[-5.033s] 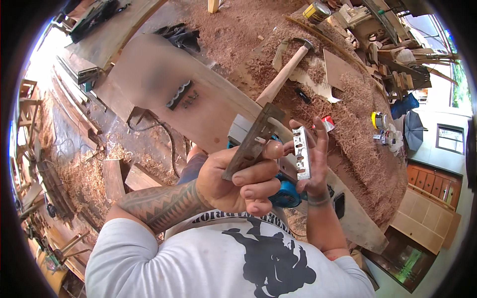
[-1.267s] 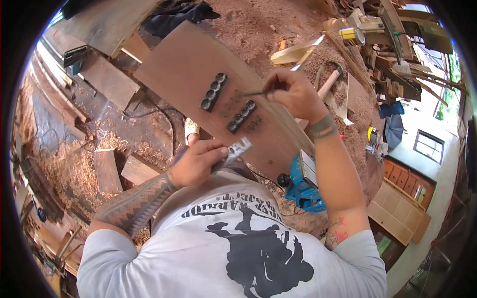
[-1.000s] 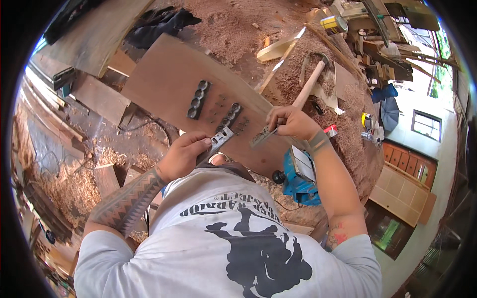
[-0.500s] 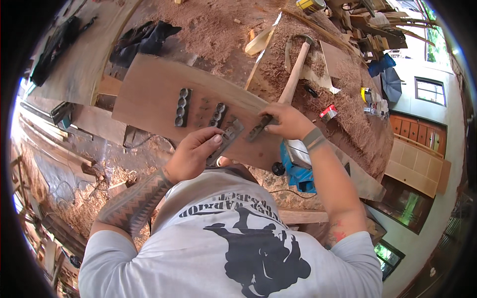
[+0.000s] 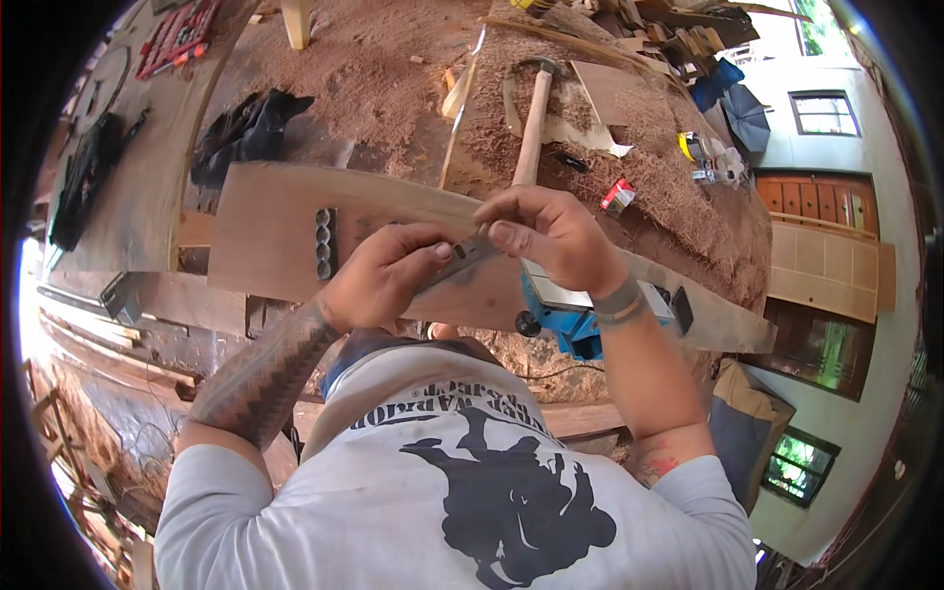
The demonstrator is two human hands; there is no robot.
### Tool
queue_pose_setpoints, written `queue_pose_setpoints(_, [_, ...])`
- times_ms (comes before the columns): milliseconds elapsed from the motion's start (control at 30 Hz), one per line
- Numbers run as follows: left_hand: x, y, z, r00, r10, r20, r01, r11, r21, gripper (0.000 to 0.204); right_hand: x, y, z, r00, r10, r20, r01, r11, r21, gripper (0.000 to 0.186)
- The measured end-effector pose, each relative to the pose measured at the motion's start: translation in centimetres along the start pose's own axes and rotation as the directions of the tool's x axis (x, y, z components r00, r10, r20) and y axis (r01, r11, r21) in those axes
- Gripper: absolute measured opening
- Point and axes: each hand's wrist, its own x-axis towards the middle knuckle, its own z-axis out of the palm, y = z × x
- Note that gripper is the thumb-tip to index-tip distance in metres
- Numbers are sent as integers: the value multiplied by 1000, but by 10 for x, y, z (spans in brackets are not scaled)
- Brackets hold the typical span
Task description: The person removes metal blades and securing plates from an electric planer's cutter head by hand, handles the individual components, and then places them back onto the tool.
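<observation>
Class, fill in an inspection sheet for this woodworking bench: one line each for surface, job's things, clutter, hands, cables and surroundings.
Surface: bench thick with sawdust.
Job's things: brown board with a row of dark round holes; a thin grey metal strip held over it.
Clutter: hammer, blue power tool, small red box, black cloth, wood offcuts.
Hands: left hand and right hand both pinch the strip.
Cables: one thin dark cable under the board's edge.
Surroundings: planks at left, building wall with windows at right.
</observation>
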Motion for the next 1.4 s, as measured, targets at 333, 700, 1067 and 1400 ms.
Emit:
queue_pose_setpoints(333, [64, 19, 10, 997, 36, 72, -62, 914, 401, 28, -76, 0, -45, 922, -132, -364, 147, 989, 14, 11])
queue_pose_setpoints(700, [21, 1, 85, 590, -39, 807, -639, 589, 495, 12, -142, 83, -123, 745, 44, -666, 209, 932, 295, 5])
queue_pose_setpoints(1067, [43, -39, 83, 980, -88, 179, -137, 359, 923, 9, -117, 103, -169, 912, 65, -404, 185, 815, 549, 10])
queue_pose_setpoints(1400, [6, -31, 136, 970, -238, 47, 108, 599, 793, 18, -147, 104, -175, 993, -105, -47, 115, 908, 402, 34])
